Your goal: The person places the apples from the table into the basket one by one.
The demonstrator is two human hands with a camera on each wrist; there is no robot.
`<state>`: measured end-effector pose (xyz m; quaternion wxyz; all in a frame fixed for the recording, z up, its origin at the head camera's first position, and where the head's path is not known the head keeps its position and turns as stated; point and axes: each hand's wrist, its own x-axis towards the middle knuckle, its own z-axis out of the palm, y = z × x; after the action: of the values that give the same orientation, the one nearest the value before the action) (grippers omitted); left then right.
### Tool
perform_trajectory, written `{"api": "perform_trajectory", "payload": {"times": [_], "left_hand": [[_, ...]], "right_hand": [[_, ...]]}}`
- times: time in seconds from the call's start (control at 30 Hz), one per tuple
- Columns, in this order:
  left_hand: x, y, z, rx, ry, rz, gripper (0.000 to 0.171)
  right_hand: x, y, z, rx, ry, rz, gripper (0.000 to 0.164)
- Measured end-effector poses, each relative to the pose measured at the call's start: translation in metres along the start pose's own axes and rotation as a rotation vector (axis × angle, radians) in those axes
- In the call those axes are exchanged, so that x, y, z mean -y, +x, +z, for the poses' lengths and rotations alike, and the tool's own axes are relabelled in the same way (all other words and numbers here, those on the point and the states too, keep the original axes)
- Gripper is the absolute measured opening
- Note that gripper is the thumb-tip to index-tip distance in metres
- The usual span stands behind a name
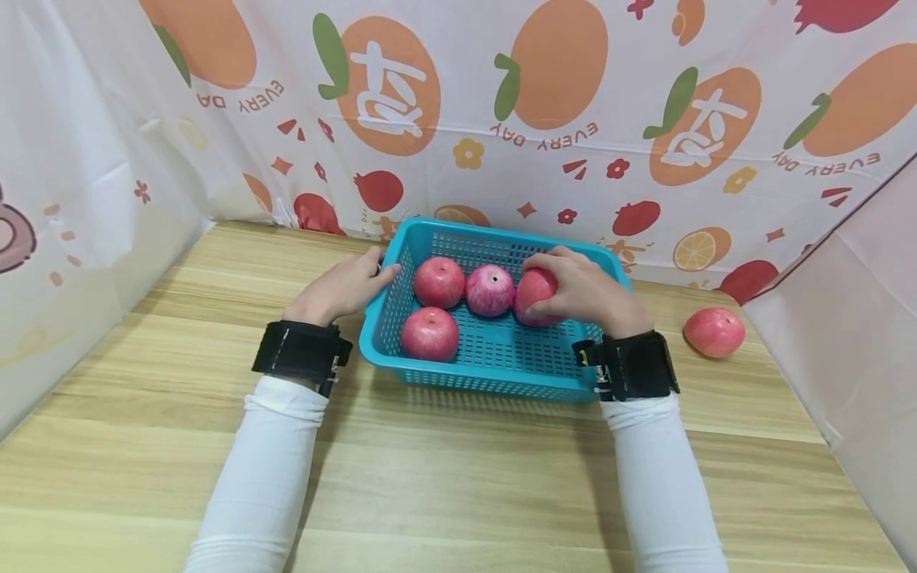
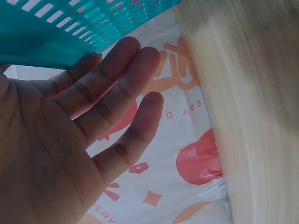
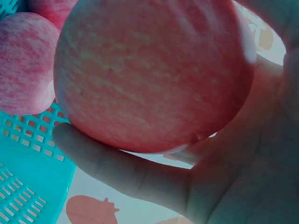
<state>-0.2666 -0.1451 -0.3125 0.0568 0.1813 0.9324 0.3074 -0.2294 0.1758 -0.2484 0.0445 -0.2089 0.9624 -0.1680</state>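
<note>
In the head view, a blue perforated plastic basket stands on the table. My left hand holds its left end, the thumb over the rim and the fingers outside. From the left wrist view, those fingers extend loosely along the basket's outer wall. My right hand reaches into the basket's right half and grips a red apple; its palm and fingers wrap this apple in the right wrist view. Beside it sits a streaked pink apple, with two more apples at the left.
Another pink apple lies on the wooden table, right of the basket. A fruit-printed curtain hangs right behind the basket, and pale sheets border the table's sides.
</note>
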Motion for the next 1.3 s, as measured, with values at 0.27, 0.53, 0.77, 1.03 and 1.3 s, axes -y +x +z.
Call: {"api": "perform_trajectory", "payload": {"times": [0.27,0.53,0.77,1.03,1.3], "left_hand": [[0.000,0.000,0.000,-0.005,-0.001,-0.001,0.041],[0.001,0.000,0.000,-0.002,-0.003,0.001,0.041],[0.002,0.000,0.000,0.005,-0.003,0.007,0.046],[0.000,-0.001,-0.002,-0.012,-0.003,0.007,0.040],[0.000,0.000,0.000,0.000,-0.004,0.008,0.042]], "right_hand": [[0.002,0.003,0.005,0.025,0.010,-0.014,0.061],[0.008,0.008,0.010,0.043,-0.018,-0.034,0.060],[0.013,0.010,0.015,0.078,-0.023,-0.046,0.060],[0.016,0.015,0.021,0.111,-0.049,-0.047,0.064],[0.022,0.017,0.031,0.168,-0.065,-0.046,0.061]]}}
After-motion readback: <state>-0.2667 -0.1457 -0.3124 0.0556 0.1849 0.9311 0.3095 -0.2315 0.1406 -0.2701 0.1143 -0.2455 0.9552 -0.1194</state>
